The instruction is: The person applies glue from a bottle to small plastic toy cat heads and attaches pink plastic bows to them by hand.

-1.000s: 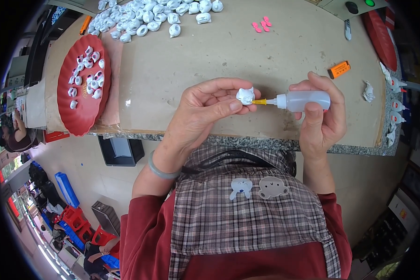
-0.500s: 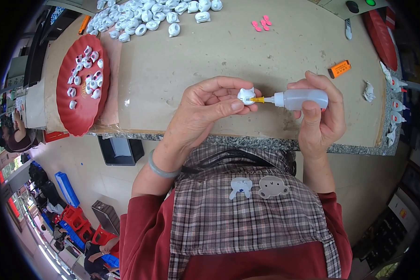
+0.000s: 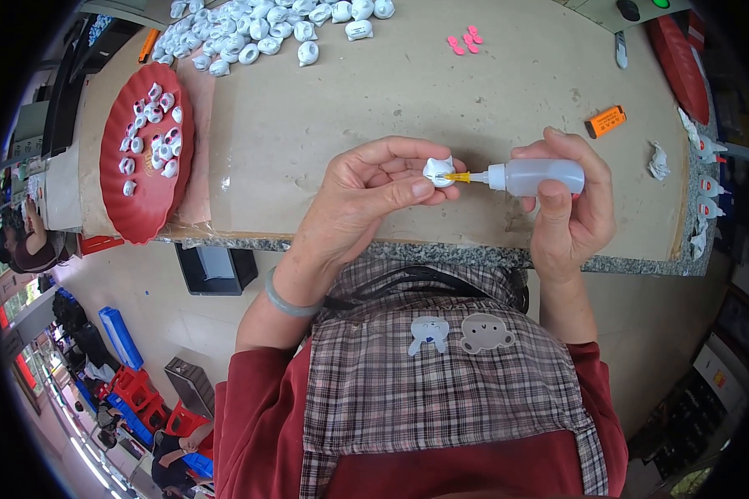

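Observation:
Between the thumb and fingers of my left hand point(image 3: 374, 187) is a small white figure point(image 3: 438, 170) with pointed, ear-like corners. My right hand point(image 3: 570, 204) grips a translucent squeeze bottle point(image 3: 541, 177) lying level, its white cap and yellow needle tip point(image 3: 466, 177) turned toward the left. The needle's end meets the face of the white figure, or sits just in front of it; I cannot tell which. Both hands are above the table near its front edge.
On the left stands a red scalloped tray point(image 3: 116, 183) with several white pieces. Many white pieces point(image 3: 262, 29) are heaped at the back left. Small pink pieces point(image 3: 466, 40), an orange box point(image 3: 606, 121), crumpled tissue point(image 3: 658, 161) and small glue bottles point(image 3: 709, 187) lie rightward.
The hands, the white figure and the squeeze bottle hold almost the same place. Only a very slight shift of the view shows.

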Demonstrator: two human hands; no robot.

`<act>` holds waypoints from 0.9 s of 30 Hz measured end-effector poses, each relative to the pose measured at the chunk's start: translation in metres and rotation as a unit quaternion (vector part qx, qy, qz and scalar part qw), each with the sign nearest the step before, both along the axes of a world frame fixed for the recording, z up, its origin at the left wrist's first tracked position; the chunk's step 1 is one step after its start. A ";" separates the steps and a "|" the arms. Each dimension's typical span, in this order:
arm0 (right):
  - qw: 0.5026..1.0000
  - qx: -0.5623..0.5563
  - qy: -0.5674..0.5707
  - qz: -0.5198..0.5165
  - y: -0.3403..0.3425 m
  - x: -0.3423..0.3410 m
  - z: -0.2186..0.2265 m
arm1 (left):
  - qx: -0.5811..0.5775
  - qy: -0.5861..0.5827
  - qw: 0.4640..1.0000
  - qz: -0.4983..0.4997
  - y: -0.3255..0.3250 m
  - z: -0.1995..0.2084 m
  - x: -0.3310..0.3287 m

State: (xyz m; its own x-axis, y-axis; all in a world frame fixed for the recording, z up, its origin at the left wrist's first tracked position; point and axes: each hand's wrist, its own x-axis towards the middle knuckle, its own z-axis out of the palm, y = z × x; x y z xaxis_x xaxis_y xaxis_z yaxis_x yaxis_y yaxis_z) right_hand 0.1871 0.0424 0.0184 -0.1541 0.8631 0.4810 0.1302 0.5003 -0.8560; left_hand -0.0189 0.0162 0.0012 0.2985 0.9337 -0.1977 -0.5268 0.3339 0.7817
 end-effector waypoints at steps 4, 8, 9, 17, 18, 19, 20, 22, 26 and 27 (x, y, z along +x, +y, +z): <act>1.000 -0.005 0.002 0.006 0.000 0.001 0.000 | -0.004 0.003 1.000 0.005 0.000 0.001 0.000; 1.000 -0.008 -0.005 0.004 0.000 0.002 0.002 | 0.008 0.009 1.000 0.005 0.000 -0.001 -0.001; 1.000 -0.005 -0.009 0.003 0.000 0.002 0.002 | 0.004 0.006 1.000 0.008 0.000 -0.001 -0.001; 1.000 0.016 -0.024 -0.010 0.001 0.004 0.003 | 0.002 0.009 1.000 0.013 0.001 -0.001 -0.002; 0.999 0.018 -0.030 -0.014 0.001 0.005 0.003 | 0.008 0.015 1.000 0.011 0.001 -0.001 -0.002; 0.999 0.021 -0.036 -0.019 0.001 0.005 0.002 | 0.014 0.020 1.000 0.009 0.001 -0.002 -0.002; 0.999 0.021 -0.036 -0.019 0.001 0.005 0.002 | 0.013 0.020 1.000 0.009 0.001 -0.001 -0.002; 0.999 0.022 -0.022 -0.020 0.002 0.004 0.002 | 0.000 0.014 1.000 0.013 0.000 0.000 -0.001; 0.999 0.020 -0.031 -0.022 0.001 0.005 0.001 | 0.004 0.018 1.000 0.008 0.000 0.000 -0.001; 0.999 0.020 -0.024 -0.020 0.001 0.004 0.001 | -0.001 0.014 1.000 0.006 0.000 0.000 -0.001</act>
State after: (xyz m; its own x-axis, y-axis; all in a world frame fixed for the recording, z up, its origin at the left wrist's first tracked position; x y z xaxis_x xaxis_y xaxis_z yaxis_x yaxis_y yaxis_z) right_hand 0.1913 0.0434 0.0191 -0.1448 0.8495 0.5073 0.1915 0.5270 -0.8280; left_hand -0.0201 0.0161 0.0011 0.2822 0.9366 -0.2076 -0.5092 0.3296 0.7950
